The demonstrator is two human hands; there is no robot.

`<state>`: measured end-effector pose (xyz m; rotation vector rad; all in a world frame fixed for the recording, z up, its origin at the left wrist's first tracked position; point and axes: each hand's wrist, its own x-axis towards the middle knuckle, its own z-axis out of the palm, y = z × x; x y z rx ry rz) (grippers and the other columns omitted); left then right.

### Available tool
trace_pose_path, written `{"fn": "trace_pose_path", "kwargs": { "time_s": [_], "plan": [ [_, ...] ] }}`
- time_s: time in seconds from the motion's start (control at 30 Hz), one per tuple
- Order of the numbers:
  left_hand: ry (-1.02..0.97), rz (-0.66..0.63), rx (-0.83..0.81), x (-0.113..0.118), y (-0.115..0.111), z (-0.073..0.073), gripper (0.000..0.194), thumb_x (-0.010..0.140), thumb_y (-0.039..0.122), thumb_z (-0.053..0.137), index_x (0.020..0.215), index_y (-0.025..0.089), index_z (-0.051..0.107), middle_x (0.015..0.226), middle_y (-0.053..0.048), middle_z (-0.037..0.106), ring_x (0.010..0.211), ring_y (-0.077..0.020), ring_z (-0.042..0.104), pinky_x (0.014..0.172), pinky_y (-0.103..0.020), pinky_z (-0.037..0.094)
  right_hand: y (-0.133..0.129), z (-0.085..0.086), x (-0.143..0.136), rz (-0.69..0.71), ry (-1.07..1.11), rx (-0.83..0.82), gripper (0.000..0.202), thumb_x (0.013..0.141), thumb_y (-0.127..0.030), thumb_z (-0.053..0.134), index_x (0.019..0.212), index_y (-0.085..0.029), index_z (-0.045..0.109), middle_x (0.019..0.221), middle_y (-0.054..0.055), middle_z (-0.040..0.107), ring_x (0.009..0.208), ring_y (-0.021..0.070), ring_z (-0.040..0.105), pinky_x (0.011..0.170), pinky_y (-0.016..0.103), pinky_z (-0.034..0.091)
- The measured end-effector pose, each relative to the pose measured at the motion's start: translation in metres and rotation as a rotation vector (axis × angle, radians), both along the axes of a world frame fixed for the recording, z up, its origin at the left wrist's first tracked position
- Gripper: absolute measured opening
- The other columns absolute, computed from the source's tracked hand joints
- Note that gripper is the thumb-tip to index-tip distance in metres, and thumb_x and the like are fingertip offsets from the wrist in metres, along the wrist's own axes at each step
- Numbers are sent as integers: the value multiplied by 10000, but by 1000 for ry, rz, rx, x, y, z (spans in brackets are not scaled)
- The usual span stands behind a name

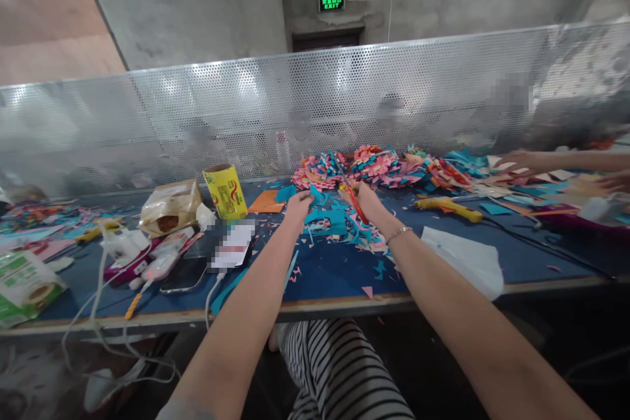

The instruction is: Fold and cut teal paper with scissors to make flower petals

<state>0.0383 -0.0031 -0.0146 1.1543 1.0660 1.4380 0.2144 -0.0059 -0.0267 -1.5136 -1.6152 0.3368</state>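
Pinching a blue paper piece, apparently to steady it, the left hand is sitting at nine o'clock from the right hand, which is gripping red-handled scissors.

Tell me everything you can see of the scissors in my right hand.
The scissors have red, plastic-looking handles and grey, metal-looking blades. Your right hand grips the handles above the blue tabletop. They slant, blades pointing away and leftward, toward the colourful paper pile. The blades' opening is too small to judge.
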Motion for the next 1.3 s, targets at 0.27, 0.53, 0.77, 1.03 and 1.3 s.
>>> {"fn": "trace_pose_path", "kwargs": {
  "time_s": [0.27, 0.53, 0.77, 1.03, 1.3],
  "plan": [
    [122, 49, 73, -5, 2, -5, 211, 561, 164, 718, 693, 156, 553, 557, 29, 529, 492, -70, 466, 490, -199, 364, -1, 1, 25, -250, -295, -178, 383, 799, -372, 496, 1039, -76, 453, 946, 217, 608, 871, 284, 607, 642, 297, 416],
    [160, 42, 71, -5, 0, -3, 240, 497, 112, 740, 651, 158, 562, 556, 18, 569, 499, -79, 487, 491, -206, 370, -2, -4, 41, -396, -366, -251, 462, 784, -397, 498, 1076, -44, 439, 985, 227, 590, 958, 305, 585, 756, 334, 434],
    [101, -21, 69, -2, 2, -6, 262, 501, 50, 711, 673, 148, 540, 542, 17, 549, 491, -87, 504, 512, -232, 405, 4, -13, 49, -480, -461, -194, 527, 786, -353, 482, 1147, 30, 453, 1113, 265, 486, 1082, 312, 499, 880, 362, 387],
    [40, -9, 156, 2, 3, -7, 224, 517, 106, 711, 663, 138, 544, 556, 13, 558, 528, -90, 524, 576, -244, 443, -3, -19, 39, -435, -493, -261, 406, 769, -301, 482, 1066, -47, 594, 1183, 243, 414, 1106, 338, 416, 852, 438, 391],
    [142, -94, 240, 8, -1, -7, 223, 507, 171, 715, 578, 154, 504, 496, 40, 523, 472, -77, 477, 514, -222, 410, 0, -3, 6, 21, -138, 96, 303, 807, -367, 440, 893, -131, 611, 916, 97, 600, 897, 203, 524, 778, 305, 413]
  ]
}}
